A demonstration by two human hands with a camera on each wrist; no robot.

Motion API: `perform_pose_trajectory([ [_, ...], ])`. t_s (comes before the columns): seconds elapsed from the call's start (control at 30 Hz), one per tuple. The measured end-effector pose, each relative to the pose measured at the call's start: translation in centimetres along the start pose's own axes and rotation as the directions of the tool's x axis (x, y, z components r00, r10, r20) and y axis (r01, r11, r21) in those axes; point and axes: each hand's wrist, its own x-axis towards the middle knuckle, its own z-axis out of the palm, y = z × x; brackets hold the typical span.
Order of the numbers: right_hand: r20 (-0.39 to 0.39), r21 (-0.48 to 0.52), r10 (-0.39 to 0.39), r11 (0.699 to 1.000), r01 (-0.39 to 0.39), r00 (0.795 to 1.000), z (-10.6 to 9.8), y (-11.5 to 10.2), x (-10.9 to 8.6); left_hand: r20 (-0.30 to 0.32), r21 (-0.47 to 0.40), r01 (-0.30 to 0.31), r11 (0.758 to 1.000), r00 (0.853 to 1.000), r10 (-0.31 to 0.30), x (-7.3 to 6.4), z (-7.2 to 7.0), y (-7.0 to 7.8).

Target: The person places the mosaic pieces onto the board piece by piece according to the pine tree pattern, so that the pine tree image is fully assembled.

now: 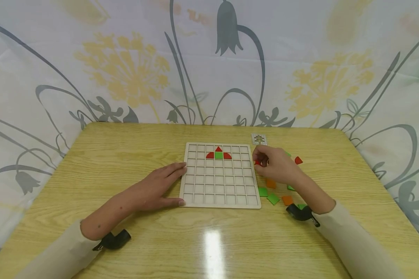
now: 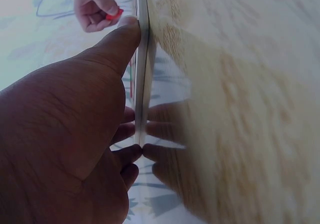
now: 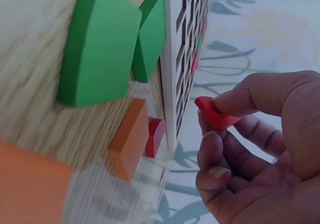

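A white gridded board [image 1: 214,190] lies flat on the table. Near its top sit a red triangle tile [image 1: 218,149], a green square tile [image 1: 218,155] and two red curved tiles [image 1: 210,155], one on either side of the green. My left hand [image 1: 157,190] rests at the board's left edge, fingers stretched out; the left wrist view shows the thumb [image 2: 112,47] and fingertips touching that edge. Beside the board's right edge, my right hand [image 1: 279,164] pinches a small red tile [image 3: 217,115] between thumb and fingers, raised above the table.
Loose tiles lie right of the board: several green ones [image 1: 273,199], orange squares [image 1: 287,200] and a red curved one [image 1: 298,160]. Some are partly hidden under the right hand and forearm. A small pattern card [image 1: 259,139] lies behind the board's right corner. A flowered curtain hangs behind the table.
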Motion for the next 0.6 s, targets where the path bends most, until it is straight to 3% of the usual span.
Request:
perform_pose_trajectory([
  [0.6,0.034,0.079,0.025,0.996,-0.027,0.999,1.1,-1.2,2.6,-0.009,0.003,-0.004,1.0,1.0,0.004,0.0,0.1,0.0],
])
